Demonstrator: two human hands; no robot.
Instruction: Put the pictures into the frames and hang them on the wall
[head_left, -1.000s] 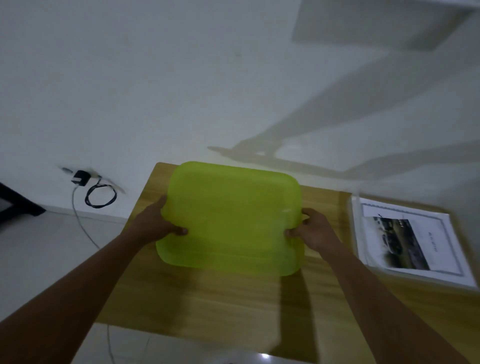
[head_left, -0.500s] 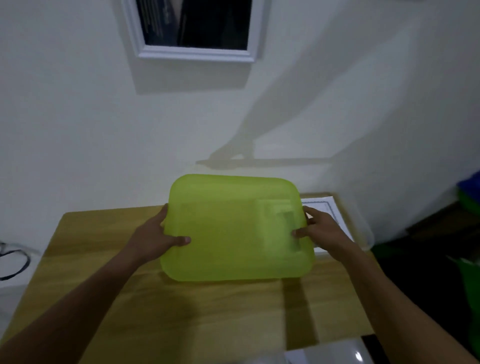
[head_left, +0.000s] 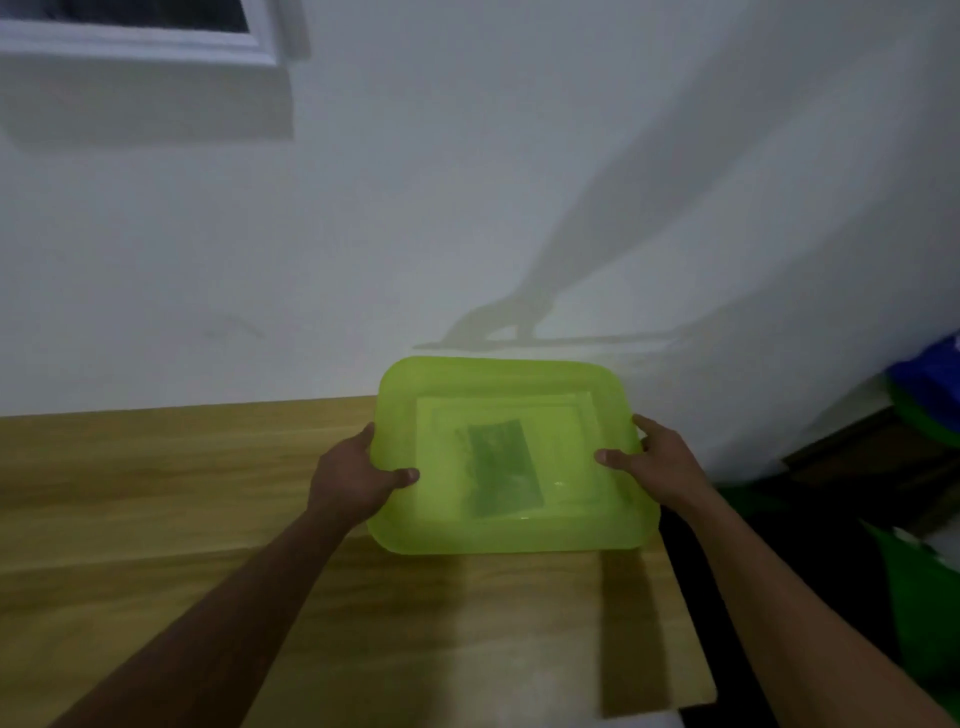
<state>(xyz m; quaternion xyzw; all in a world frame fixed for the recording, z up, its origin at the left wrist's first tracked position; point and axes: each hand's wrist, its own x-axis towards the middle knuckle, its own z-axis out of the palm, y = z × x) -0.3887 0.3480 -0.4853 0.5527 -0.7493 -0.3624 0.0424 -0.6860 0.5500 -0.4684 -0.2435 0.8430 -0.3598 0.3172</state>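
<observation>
A translucent lime-green plastic tray (head_left: 405, 514) is held above the right end of the wooden table (head_left: 156, 493). My left hand (head_left: 353, 478) grips its left edge and my right hand (head_left: 660, 462) grips its right edge. Through the green plastic I see a white picture frame with a dark picture (head_left: 506, 467) lying on the table beneath. High on the wall at the top left hangs a white-framed picture (head_left: 156, 36), only its lower edge in view.
The white wall (head_left: 467, 208) runs behind the table. Right of the table's edge the floor is dark, with green and blue bags or bins (head_left: 930, 395) and a dark wooden piece (head_left: 883, 457).
The tray has moved to the right over the table and now covers the frame with the picture. My view has swung right and the hanging frame slid to the top left.
</observation>
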